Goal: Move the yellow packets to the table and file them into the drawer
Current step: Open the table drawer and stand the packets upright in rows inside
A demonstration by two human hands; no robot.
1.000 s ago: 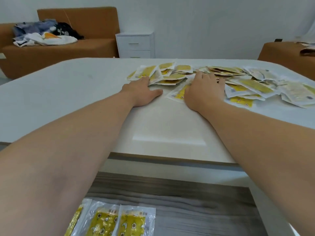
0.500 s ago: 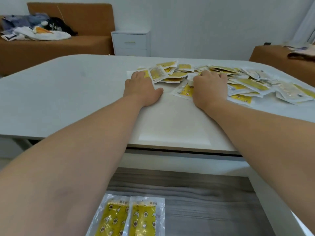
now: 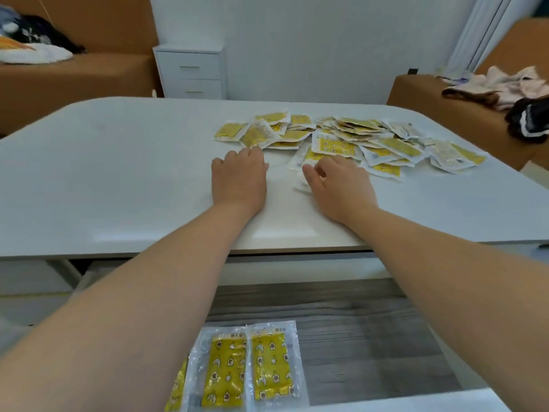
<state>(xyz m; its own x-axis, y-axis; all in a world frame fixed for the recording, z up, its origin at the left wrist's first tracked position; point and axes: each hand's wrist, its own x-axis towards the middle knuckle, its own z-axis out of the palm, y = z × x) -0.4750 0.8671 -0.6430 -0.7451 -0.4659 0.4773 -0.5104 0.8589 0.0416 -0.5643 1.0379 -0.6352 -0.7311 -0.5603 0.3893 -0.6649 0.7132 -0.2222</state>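
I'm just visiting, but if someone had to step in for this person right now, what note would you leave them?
Left hand: rests on the table at the pile's near edge; grip unclear.
Right hand: fingers curled on the near packet.
Done: the pile of yellow packets is on the table; a few filed packets lie flat in the open drawer.
Left: file the pile into the drawer.

Brown sofa (image 3: 89, 72) noted at far left, with a clothes pile (image 3: 35, 52) heaped on it. White nightstand (image 3: 190, 72) is set against the wall beside it. Second brown sofa (image 3: 416, 90) noted at right, garments (image 3: 505, 87) laid on top; curtain (image 3: 487, 28) seen behind.
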